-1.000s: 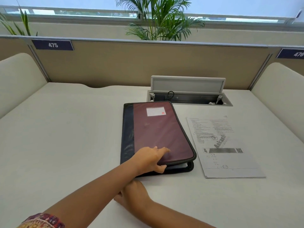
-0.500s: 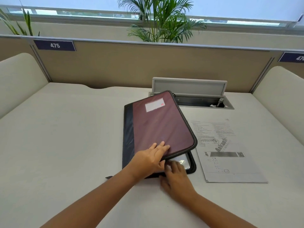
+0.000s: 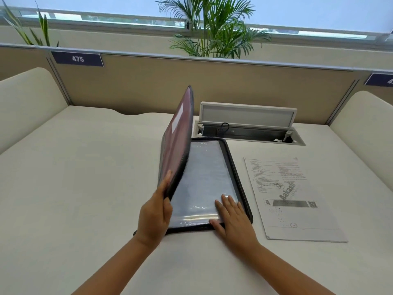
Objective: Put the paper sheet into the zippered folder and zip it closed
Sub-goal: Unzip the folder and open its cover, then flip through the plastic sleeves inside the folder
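folder (image 3: 204,184): unzipped, cover up
left hand (image 3: 154,216): gripping cover edge
right hand (image 3: 232,220): flat on sleeves
sheet (image 3: 291,199): outside, on desk (image 3: 85,188)
left: insert, zip

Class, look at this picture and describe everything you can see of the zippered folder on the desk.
The zippered folder lies open on the white desk, left of the paper sheet and apart from it. Its maroon cover, edged in dark trim with a pale label, stands almost upright, held at its near edge by the left hand. The lower half lies flat, framed by a dark zipper border, and shows glossy clear plastic sleeves. The right hand presses flat on their near right corner.
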A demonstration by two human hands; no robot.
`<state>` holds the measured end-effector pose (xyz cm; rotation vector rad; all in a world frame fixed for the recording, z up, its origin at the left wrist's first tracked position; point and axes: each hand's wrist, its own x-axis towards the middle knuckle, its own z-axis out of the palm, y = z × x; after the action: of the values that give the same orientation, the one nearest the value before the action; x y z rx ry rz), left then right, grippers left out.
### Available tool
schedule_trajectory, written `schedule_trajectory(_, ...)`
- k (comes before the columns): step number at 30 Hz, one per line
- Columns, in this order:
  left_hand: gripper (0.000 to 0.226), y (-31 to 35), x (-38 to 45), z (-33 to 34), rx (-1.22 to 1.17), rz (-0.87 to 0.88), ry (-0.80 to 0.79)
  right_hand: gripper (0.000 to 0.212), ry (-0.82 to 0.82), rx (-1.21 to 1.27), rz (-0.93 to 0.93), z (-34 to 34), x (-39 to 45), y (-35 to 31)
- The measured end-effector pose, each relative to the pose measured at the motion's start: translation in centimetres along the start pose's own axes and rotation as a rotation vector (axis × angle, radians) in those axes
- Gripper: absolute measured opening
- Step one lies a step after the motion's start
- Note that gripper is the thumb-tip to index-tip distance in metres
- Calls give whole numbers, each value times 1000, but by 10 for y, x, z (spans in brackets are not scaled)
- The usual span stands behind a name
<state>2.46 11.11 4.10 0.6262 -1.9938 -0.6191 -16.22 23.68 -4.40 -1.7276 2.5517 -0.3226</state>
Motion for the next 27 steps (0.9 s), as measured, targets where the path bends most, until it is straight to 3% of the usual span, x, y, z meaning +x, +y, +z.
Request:
schedule_trajectory(7, 54, -17, -8, -14, 27, -252, 238, 65, -6, 17, -19, -2, 2, 0)
schedule_trajectory(12, 40, -35, -15, -30, 26, -337, 348, 65, -27, -26, -31, -4, 3, -1)
schedule_trajectory(17, 29, -59, -28, -45, -1, -546, 450, 64, -32, -43, -44, -3, 4, 0)
schedule_trajectory(20, 27, -68, -34, -52, -40, -726, 449, 63, -11, -22, -47, -2, 4, 0)
schedule_trajectory(24, 26, -77, -39, -57, 107, -878, 444, 63, -7, -20, -60, 0, 5, 2)
schedule_trajectory(27, 39, -91, -47, -64, 204, -958, 341, 64, -9, -18, -60, 0, 5, 1)
